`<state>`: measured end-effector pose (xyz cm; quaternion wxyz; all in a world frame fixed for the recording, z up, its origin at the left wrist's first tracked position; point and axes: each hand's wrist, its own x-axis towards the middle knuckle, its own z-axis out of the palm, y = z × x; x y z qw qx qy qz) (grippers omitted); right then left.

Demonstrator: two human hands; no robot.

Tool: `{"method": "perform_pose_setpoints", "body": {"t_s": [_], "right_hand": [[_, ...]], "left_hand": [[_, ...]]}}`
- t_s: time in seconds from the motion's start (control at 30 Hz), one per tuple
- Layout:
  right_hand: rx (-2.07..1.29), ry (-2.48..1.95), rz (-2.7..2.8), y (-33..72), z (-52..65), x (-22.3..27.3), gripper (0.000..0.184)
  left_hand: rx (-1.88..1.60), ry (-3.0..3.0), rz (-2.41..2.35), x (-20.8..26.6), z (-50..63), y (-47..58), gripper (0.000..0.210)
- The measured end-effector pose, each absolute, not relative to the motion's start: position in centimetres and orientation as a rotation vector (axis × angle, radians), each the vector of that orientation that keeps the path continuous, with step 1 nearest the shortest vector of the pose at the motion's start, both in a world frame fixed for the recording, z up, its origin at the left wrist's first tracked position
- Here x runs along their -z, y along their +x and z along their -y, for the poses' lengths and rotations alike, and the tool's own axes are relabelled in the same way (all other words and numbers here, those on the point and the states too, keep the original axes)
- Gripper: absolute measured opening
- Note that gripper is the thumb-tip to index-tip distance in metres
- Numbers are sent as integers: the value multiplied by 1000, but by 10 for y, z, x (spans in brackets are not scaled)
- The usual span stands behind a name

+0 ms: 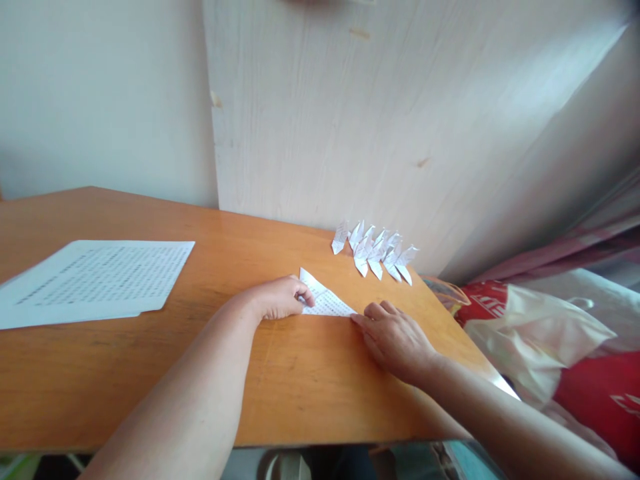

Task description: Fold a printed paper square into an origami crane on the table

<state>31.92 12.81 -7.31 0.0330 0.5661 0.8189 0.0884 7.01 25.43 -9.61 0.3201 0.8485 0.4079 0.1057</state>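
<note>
A sheet of printed paper [326,301], folded into a triangle, lies flat on the wooden table. My left hand [283,298] is at its left side, fingers curled and closed on the paper's edge. At the right corner, my right hand [395,337] pinches or presses the tip of the triangle, its other fingers bent. The thumb of the right hand is partly hidden. Beyond my hands, small folded paper pieces [377,252] with pointed ends stand grouped in rows near the wall.
To the left, a stack of printed sheets [125,273] lies on the table [290,400]. A pale panel [320,120] rises behind the table's back edge. Past the right edge are red and white bags [540,333] and a pinkish curtain [565,230].
</note>
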Motion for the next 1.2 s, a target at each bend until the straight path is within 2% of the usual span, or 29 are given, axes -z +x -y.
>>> {"method": "perform_pose_setpoints", "body": {"t_s": [0.3, 0.6, 0.7, 0.97, 1.2], "right_hand": [[-139, 1805, -2540, 325, -133, 65, 27], [386, 2231, -2703, 290, -194, 69, 26], [328, 2345, -2652, 282, -205, 83, 27], [104, 2215, -2637, 289, -198, 98, 28], [191, 2297, -2594, 290, -206, 99, 22]], "left_hand": [[-267, 2238, -1023, 96, -254, 66, 41], [-283, 2219, -1015, 99, -256, 64, 44], [-278, 2192, -1007, 96, -253, 63, 43], [-262, 2117, -1046, 82, -243, 65, 39], [-293, 2117, -1065, 84, -242, 66, 32]]}}
